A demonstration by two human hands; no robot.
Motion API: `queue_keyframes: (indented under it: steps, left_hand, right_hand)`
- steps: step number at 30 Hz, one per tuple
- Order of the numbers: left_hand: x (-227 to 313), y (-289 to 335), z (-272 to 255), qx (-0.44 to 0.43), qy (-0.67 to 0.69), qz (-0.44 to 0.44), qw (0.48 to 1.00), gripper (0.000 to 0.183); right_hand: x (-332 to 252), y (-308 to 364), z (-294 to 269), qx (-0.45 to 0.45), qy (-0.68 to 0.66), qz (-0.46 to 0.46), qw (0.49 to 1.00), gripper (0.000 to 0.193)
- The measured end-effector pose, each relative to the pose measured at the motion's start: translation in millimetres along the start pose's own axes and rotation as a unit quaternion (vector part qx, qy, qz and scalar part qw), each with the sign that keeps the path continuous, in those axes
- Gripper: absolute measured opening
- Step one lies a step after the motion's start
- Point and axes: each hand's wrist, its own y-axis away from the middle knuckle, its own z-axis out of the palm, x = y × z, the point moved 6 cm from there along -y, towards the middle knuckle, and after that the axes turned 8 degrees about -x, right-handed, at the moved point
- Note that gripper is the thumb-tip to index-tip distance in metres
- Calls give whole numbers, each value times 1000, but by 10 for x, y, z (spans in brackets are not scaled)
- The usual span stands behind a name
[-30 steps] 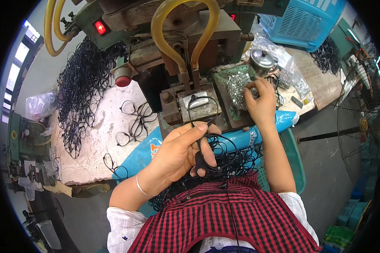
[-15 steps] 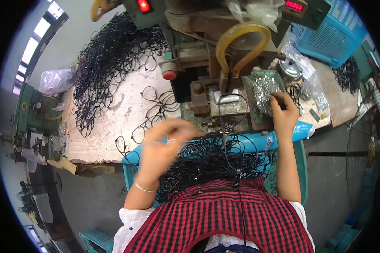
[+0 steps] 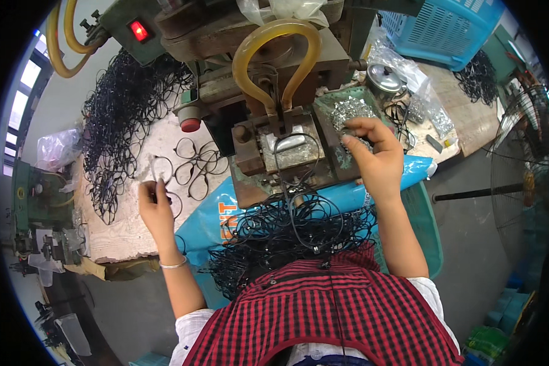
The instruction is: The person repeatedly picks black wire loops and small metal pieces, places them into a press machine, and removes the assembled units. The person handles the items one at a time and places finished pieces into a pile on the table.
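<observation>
My left hand is over the worktop left of the machine, its fingertips pinched on a thin black cord loop. Several similar black loops lie just beyond it. My right hand is beside a green tray of small shiny metal pieces. Its thumb and forefinger are brought together; whatever is between them is too small to make out. Between my hands stands the press machine, with a black loop draped from its metal block down toward my lap.
A big heap of black loops covers the back left. More loops pile at my lap over a blue plastic sheet. A yellow hose arches over the press. To the right are a lidded metal pot, blue crate and fan.
My left hand has moved left from near the press to the loops on the worktop and pinches one. My right hand stays by the metal pieces. The view has shifted.
</observation>
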Motion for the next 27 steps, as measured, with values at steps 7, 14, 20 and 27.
queue_keyframes:
  steps: [7, 14, 20, 27]
  left_hand:
    - [646, 59, 474, -53, 211, 114, 969, 9]
    - [1182, 131, 438, -23, 410, 191, 892, 11]
    - [2336, 77, 389, -78, 434, 366, 819, 13]
    - [2275, 282, 370, -79, 408, 389, 822, 20]
  right_hand:
    - [-392, -332, 524, -84, -95, -17, 992, 48]
    - [-330, -282, 608, -71, -107, 10, 992, 54]
    - [-405, -185, 801, -79, -255, 38, 963, 58]
    - [-627, 82, 643, -43, -12, -149, 988, 50]
